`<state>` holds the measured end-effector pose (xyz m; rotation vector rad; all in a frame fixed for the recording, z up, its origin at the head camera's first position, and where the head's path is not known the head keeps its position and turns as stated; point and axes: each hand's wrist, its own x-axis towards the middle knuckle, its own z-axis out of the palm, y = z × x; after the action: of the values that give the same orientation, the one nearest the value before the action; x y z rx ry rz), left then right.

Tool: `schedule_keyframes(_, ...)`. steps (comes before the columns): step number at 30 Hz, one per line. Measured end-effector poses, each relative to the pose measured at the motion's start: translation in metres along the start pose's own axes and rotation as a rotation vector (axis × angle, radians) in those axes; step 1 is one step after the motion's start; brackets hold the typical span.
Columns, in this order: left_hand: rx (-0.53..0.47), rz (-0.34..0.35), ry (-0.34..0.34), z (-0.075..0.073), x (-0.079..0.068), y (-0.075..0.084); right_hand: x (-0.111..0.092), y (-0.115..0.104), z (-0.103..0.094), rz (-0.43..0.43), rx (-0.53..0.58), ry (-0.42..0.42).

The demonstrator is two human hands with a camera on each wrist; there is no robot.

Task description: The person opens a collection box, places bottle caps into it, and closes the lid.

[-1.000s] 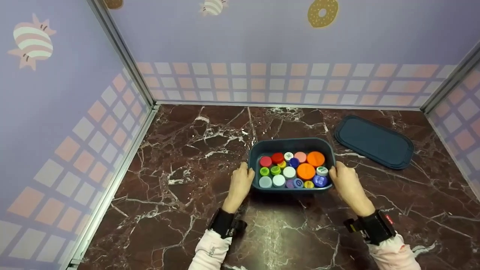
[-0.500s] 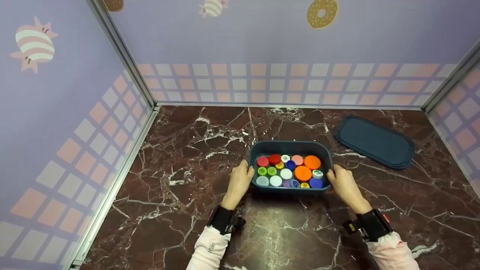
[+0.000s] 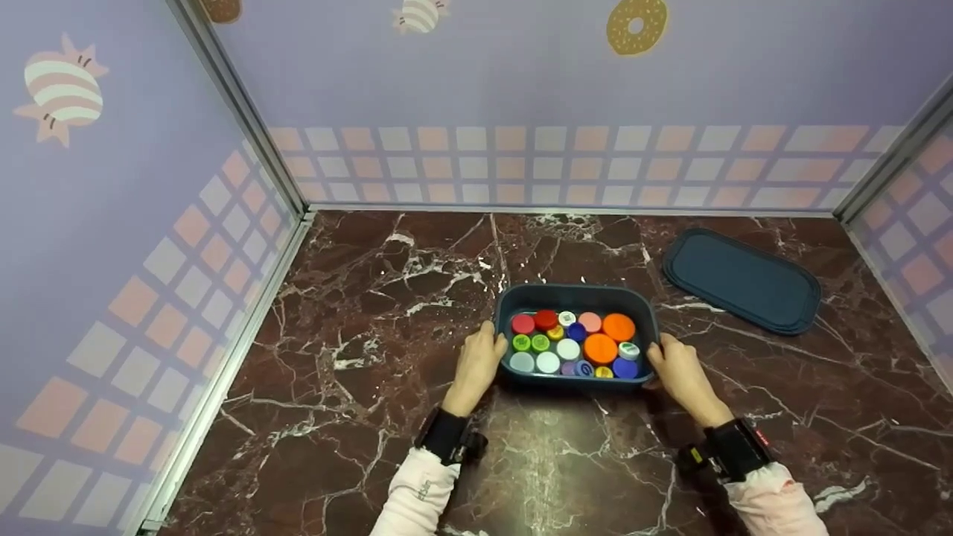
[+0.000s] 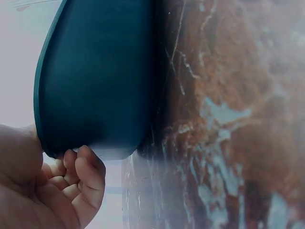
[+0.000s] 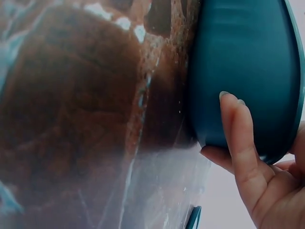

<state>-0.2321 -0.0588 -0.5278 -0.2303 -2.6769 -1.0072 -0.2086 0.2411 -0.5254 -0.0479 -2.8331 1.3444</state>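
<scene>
A dark blue-green rectangular box (image 3: 577,298) without a lid stands between my two hands. Several round bottle caps cover its floor, among them two large orange caps (image 3: 600,348), with red, pink, green, white, blue and yellow ones around them. My left hand (image 3: 474,366) grips the box's left end, thumb at the rim and curled fingertips against the outer wall (image 4: 95,76). At the opposite end my right hand (image 3: 683,378) holds the box, its fingers (image 5: 240,138) lying along the wall. Whether the base touches the tabletop, I cannot tell.
A flat dark blue lid (image 3: 741,279) lies on the marbled tabletop (image 3: 387,313) at the back right. Patterned lilac walls enclose the table at the back (image 3: 461,82), left (image 3: 149,186) and right.
The box and both hands have come slightly toward me, and the box's right end has shifted a little left. Both hands keep their grip; the lid stays put.
</scene>
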Motion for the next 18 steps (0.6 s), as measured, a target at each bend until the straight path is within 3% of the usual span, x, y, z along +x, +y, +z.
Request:
schedule_keyframes(11,-0.014,-0.035,-0.029,-0.003,0.000,-0.003,0.002,0.001,0.002,-0.026,-0.015,0.005)
schedule_keyframes(18,-0.047,-0.033,-0.037,-0.011,-0.001,-0.006,0.005,0.010,-0.018,0.006,0.057,-0.010)
